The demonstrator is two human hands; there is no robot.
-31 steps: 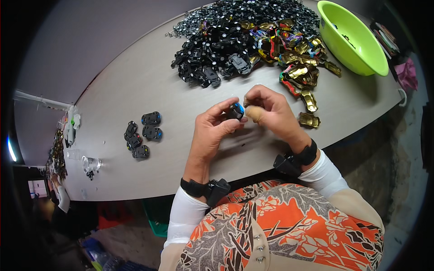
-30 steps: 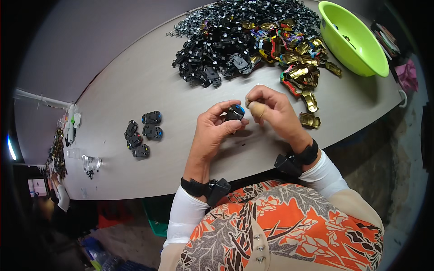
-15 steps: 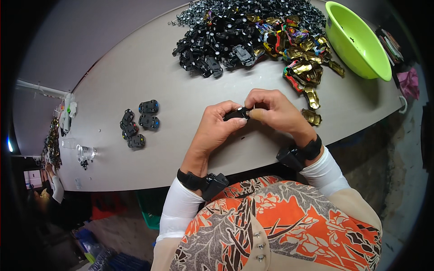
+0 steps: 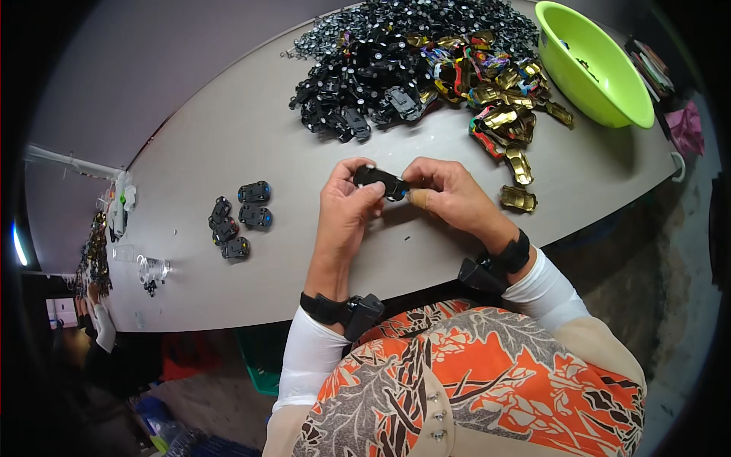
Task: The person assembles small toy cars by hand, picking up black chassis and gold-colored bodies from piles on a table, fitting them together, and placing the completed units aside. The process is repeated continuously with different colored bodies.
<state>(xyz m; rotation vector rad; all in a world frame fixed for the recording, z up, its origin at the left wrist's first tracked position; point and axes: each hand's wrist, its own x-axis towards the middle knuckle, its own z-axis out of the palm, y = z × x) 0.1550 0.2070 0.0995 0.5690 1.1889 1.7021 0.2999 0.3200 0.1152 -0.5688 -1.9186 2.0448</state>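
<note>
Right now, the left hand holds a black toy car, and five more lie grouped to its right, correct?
Not quite: the left hand does hold a black toy car, but the five others lie to that hand's left, as the head view shows.

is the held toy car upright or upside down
Upside down: the toy car shows its flat black underside to the camera, held in the left hand, with the right hand at its blue end.

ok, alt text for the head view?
A person's left fingers grip a black toy car, right fingers at its end, over a pale table. Beyond: heaped black car parts, gold shells, lime bowl; five similar cars at left.
</note>
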